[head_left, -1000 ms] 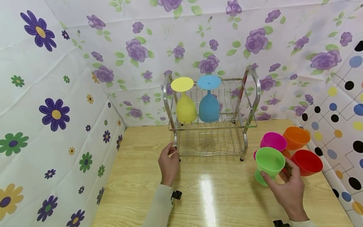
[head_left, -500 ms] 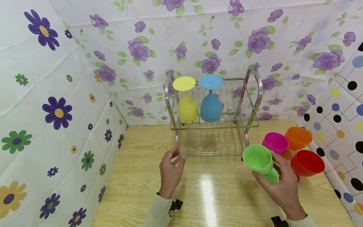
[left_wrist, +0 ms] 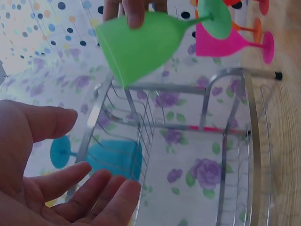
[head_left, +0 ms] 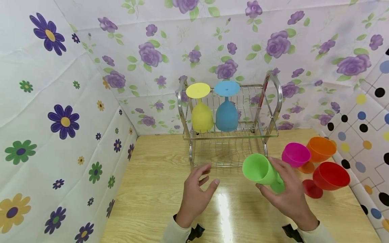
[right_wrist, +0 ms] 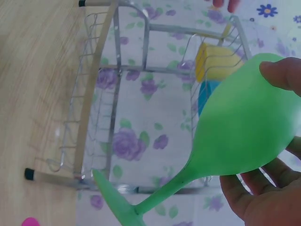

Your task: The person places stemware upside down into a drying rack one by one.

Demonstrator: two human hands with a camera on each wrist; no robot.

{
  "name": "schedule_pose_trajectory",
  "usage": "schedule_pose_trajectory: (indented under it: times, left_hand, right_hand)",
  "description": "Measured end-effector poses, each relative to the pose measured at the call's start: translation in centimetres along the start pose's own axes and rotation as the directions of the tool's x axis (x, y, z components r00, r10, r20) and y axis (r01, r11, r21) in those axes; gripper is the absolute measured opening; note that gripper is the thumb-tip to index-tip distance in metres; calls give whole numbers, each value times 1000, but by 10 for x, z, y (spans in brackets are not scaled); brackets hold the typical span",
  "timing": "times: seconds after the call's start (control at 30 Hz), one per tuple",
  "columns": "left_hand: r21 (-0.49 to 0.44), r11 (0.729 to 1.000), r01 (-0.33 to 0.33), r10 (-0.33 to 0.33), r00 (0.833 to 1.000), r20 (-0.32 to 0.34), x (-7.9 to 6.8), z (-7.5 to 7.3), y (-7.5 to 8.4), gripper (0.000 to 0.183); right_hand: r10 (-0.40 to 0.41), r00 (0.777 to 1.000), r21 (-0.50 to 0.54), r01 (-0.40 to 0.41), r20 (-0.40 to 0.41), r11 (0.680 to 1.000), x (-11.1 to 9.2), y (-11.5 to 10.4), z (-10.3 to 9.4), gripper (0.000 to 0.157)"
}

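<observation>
My right hand (head_left: 288, 194) grips a green plastic goblet (head_left: 256, 169) by its bowl, tilted with its mouth toward the left and its foot toward the right. The right wrist view shows the thumb and fingers round the bowl of the same green goblet (right_wrist: 244, 122). My left hand (head_left: 199, 194) hovers in front of the rack, fingers loosely bent and apart, holding nothing. Upside down on the upper tier of the metal dish rack (head_left: 231, 137) stand a yellow goblet (head_left: 202, 116) and a blue goblet (head_left: 226, 114).
At the right of the wooden table (head_left: 152, 189) stand a magenta goblet (head_left: 296, 154), an orange goblet (head_left: 321, 148) and a red goblet (head_left: 332, 176). A flowered cloth (head_left: 152, 81) hangs behind the rack, with patterned cloths at both sides.
My right hand has lifted the green goblet from beside the other goblets, moved it left and tipped it. My left hand has left the rack's front leg and come right and nearer.
</observation>
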State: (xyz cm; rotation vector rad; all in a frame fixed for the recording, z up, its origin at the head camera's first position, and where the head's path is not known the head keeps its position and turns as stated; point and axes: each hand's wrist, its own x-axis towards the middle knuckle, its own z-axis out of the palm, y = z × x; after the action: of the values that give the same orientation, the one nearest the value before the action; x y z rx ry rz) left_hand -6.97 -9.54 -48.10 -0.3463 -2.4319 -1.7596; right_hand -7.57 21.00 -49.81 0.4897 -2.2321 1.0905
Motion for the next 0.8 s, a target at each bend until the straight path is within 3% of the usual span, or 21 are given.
schedule_pose_trajectory:
  times: [0.23,0.5,0.63,0.8]
  left_hand:
    - [21,999,-42,40,996,79,-6,16,15,64]
    - [24,996,-85,81,989,126,-11,29,18,90]
    - [-5,996,-85,84,984,155,-12,31,19,94]
    - [-39,997,-71,77,980,185,-12,33,18,93]
  right_hand:
    - [-158,982,5,159,103,987,8,-14,8,79]
    - [-326,917,-64,349,231,935,10,-29,13,69]
    - [-380,885,-78,414,270,907,10,-37,14,65]
    - [-409,863,-94,453,296,887,9,-44,15,62]
